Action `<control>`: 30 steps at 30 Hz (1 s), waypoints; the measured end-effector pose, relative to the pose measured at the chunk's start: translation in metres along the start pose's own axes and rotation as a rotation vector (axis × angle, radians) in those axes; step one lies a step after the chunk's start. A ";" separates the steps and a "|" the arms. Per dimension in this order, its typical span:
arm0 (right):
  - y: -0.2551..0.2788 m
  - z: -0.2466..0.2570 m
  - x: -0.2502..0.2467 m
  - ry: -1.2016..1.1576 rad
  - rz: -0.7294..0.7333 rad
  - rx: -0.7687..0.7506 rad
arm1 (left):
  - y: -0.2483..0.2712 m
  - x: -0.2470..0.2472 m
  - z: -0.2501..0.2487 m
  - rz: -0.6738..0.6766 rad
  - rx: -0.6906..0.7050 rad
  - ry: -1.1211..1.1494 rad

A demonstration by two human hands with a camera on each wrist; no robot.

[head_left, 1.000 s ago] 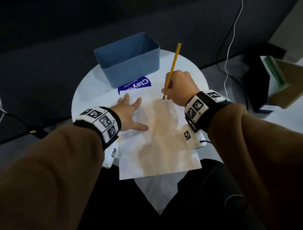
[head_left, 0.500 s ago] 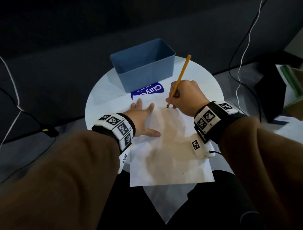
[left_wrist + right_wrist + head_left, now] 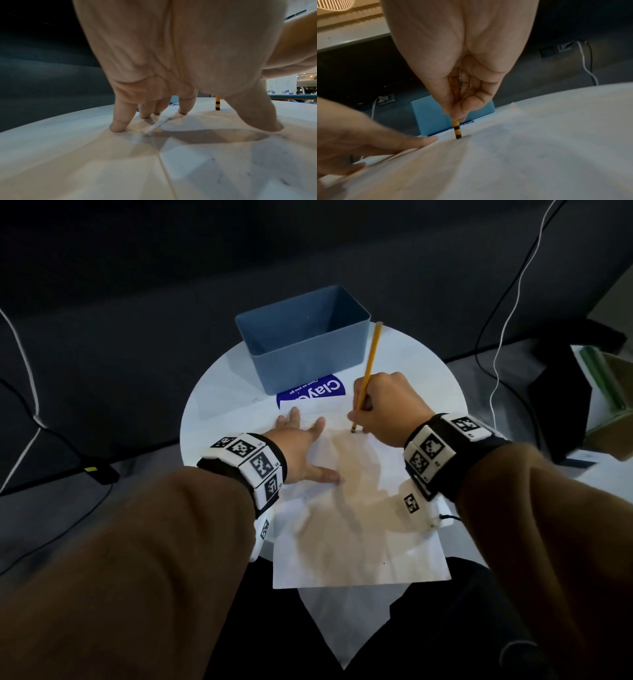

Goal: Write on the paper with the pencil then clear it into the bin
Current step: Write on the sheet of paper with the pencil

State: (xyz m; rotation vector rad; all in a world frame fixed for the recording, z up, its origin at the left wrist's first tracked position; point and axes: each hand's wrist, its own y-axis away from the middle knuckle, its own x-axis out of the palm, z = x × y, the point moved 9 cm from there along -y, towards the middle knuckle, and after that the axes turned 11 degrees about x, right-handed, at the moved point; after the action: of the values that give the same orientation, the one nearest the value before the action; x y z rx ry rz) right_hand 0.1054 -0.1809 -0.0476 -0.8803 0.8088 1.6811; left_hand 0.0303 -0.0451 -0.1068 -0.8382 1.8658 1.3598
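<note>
Head view shows your right hand [image 3: 387, 409] curled around the pencil [image 3: 369, 368], fingers pinching its lower shaft, with the lower end pressed onto the far part of the paper [image 3: 359, 529]. The pencil leans away from you, its upper end reaching up beside the right corner of the bin [image 3: 308, 361]. Your left hand [image 3: 301, 453] lies flat on the left side of the paper, fingers straight and spread, thumb pointing to the right, holding nothing.

Seen from the right wrist camera, the end of the pencil [image 3: 457, 129] touching the sheet is banded black and yellow, and your thumb and fingers [image 3: 467, 106] close around the shaft just above those bands. The left wrist camera shows your fingertips [image 3: 120, 125] bearing down on the creased paper [image 3: 171, 162], with the banded pencil end [image 3: 217, 104] standing on the sheet beyond them.

The paper is wrinkled and lies on the round white tabletop [image 3: 219, 392], its near edge hanging past the tabletop's rim toward you. The blue bin stands at the far side of the tabletop, just behind a blue label [image 3: 315, 392] printed in white that the sheet partly covers. You wear brown sleeves and wrist bands [image 3: 253, 463] with black-and-white markers.
</note>
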 end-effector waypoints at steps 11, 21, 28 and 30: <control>0.002 0.019 0.013 -0.086 -0.022 -0.032 | 0.000 0.000 0.002 -0.005 0.002 0.018; 0.000 -0.020 -0.023 -0.039 -0.101 0.065 | -0.002 -0.001 0.001 -0.015 0.007 0.020; -0.005 -0.015 -0.005 -0.054 -0.073 0.061 | 0.000 -0.001 0.001 -0.018 0.000 0.026; -0.006 -0.030 -0.016 -0.029 -0.106 0.128 | 0.000 -0.001 0.002 -0.019 0.001 0.025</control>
State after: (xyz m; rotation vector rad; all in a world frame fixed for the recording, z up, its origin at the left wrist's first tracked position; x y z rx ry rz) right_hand 0.1191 -0.2120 -0.0494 -0.7954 0.8261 1.5290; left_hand 0.0314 -0.0434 -0.1064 -0.8735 1.8729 1.3422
